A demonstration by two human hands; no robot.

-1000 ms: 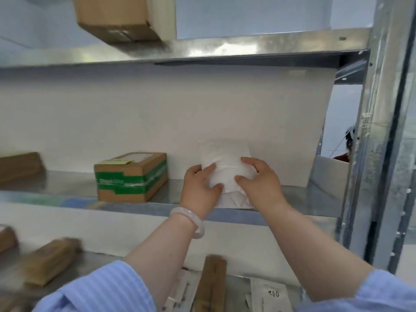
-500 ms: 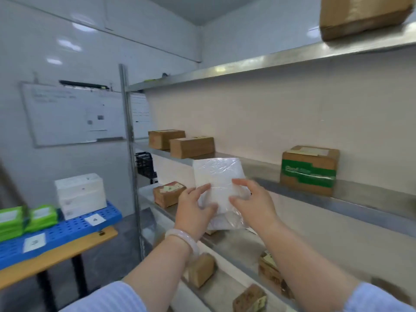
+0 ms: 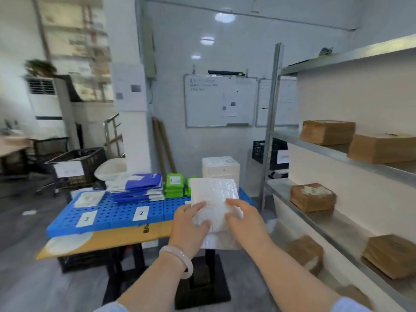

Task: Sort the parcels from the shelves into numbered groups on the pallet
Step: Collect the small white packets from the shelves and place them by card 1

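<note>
Parcel [image 3: 213,194], white, flat, plastic-wrapped, grasped by left hand [image 3: 191,224] and right hand [image 3: 244,224], has left shelf [image 3: 326,158]; blue perforated pallet [image 3: 112,212] at ten o'clock, grouping next.

Open blue surface showed along the near edge of the pallet [image 3: 112,219], around label 1 [image 3: 86,219] and label 2 [image 3: 141,213]; behind label 1 lay a low, flat white packet [image 3: 89,198]; behind label 2 rose a stack of blue packets [image 3: 141,186], with green packs [image 3: 173,185] just beside it and white boxes [image 3: 220,168] at the far right; the white parcel [image 3: 213,194], gripped by the left hand [image 3: 189,226] and right hand [image 3: 244,224], hid the pallet's right end; the shelf post [image 3: 270,131] stood near that far corner; a black crate [image 3: 83,163] crowded the far left side; on the lower shelf [image 3: 346,233] a gap lay between two brown cartons [image 3: 311,197].
</note>
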